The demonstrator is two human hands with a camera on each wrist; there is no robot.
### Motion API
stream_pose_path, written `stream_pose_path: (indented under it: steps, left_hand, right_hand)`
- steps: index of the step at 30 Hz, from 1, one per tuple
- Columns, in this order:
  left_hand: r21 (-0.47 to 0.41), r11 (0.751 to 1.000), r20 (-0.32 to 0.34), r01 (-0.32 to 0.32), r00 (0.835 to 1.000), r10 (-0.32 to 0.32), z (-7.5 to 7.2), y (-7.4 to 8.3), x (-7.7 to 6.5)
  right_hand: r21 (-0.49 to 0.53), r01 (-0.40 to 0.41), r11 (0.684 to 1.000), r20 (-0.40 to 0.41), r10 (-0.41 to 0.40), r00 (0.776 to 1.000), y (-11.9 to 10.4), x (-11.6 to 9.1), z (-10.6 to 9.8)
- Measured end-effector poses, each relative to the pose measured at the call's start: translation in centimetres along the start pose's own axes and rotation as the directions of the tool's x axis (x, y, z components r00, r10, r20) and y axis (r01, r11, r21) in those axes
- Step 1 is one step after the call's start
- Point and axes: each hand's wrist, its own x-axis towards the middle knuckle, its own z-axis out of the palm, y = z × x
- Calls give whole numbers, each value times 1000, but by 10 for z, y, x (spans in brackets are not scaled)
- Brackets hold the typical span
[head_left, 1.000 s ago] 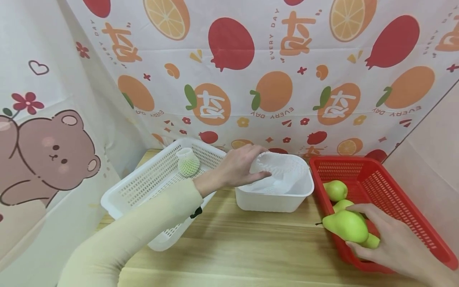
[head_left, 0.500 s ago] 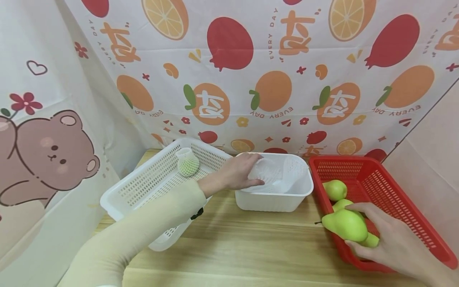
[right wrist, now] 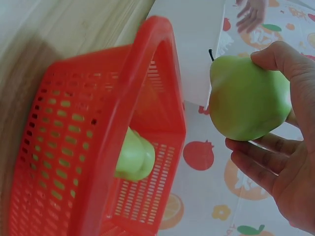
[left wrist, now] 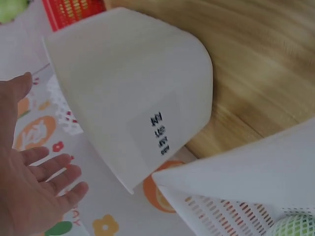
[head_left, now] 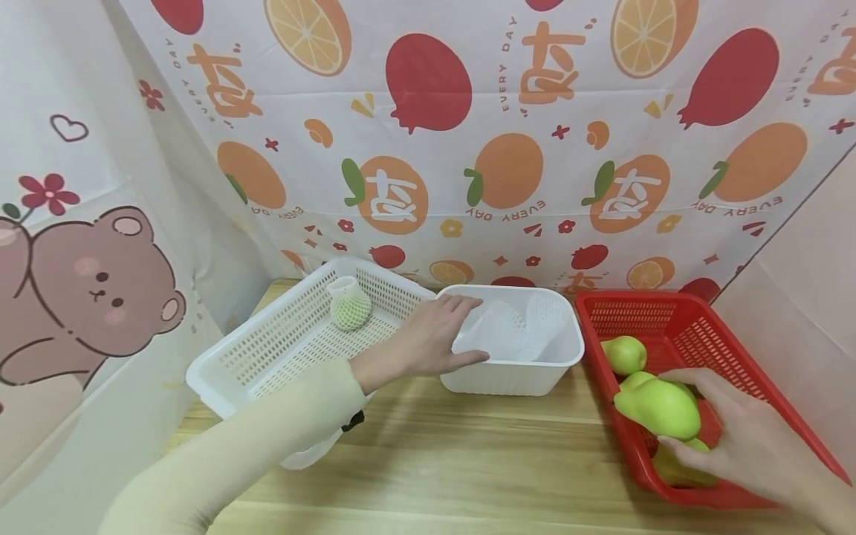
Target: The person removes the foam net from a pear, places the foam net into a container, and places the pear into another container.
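Observation:
My right hand (head_left: 749,438) holds a green pear (head_left: 662,407) above the red basket (head_left: 652,468); in the right wrist view thumb and fingers close around that pear (right wrist: 248,101), its stem showing. Other pears lie in the basket, one (head_left: 626,355) near its back left and a yellower one (head_left: 682,467) in front. My left hand (head_left: 431,338), fingers spread and holding nothing, hovers at the left rim of a small white bin (head_left: 498,379). White foam fruit nets (head_left: 545,327) lie inside the bin.
At the left, a white perforated basket (head_left: 221,405) holds a pear in a foam net (head_left: 351,310). A printed cloth (head_left: 508,89) hangs behind the wooden table (head_left: 455,468), and another cloth hangs at the left.
My left hand has let go of a foam net, which now sits in the bin, and drawn back left. My right hand has shifted slightly right, turning the pear and exposing the yellower one.

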Motion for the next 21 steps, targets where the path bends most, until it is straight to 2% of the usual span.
stream_pose_path:
  steps: [12, 19, 21]
  left_hand:
    - [15, 1000, -39, 2, 999, -2, -8, 28, -38]
    - [43, 999, -84, 8, 996, -4, -4, 36, -57]
    - [57, 998, -86, 27, 996, -22, -1, 38, -62]
  right_hand:
    - [-22, -71, 997, 95, 73, 993, 24, 5, -7]
    - [-28, -136, 990, 185, 139, 973, 36, 8, -15]
    - [-34, -130, 991, 198, 134, 971, 40, 10, -17]
